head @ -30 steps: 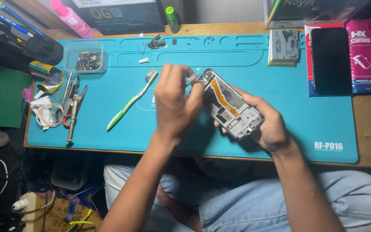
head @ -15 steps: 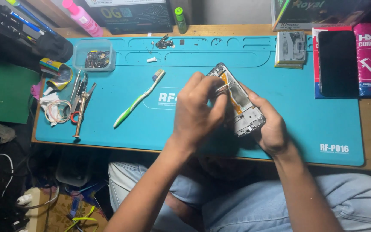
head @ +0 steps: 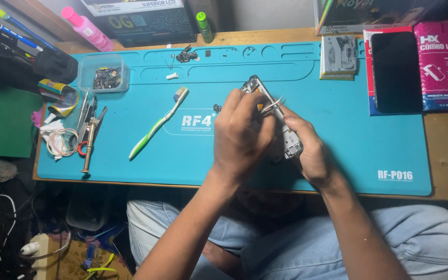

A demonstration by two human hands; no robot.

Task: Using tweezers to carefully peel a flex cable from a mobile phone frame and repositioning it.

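Observation:
My right hand point(head: 312, 150) grips an opened phone frame point(head: 289, 142), tilted on edge above the blue work mat point(head: 338, 145). Its top corner point(head: 251, 84) sticks out past my left hand. My left hand point(head: 240, 134) covers much of the phone and pinches metal tweezers point(head: 273, 106), whose tips rest on the phone's inside near an orange part. Both hands are over the mat's middle.
A green-and-white toothbrush point(head: 157, 124) lies left of the hands. Further left are hand tools point(head: 88, 129), a clear tray of small parts point(head: 105, 77) and a black tool case point(head: 22, 49). A dark phone screen point(head: 396, 70) lies on boxes at the right, beside a pink package point(head: 444, 62).
The phone has been turned from lying flatter in my right hand to standing more on edge. My left hand has shifted onto it, and the tweezers' tips now show above it.

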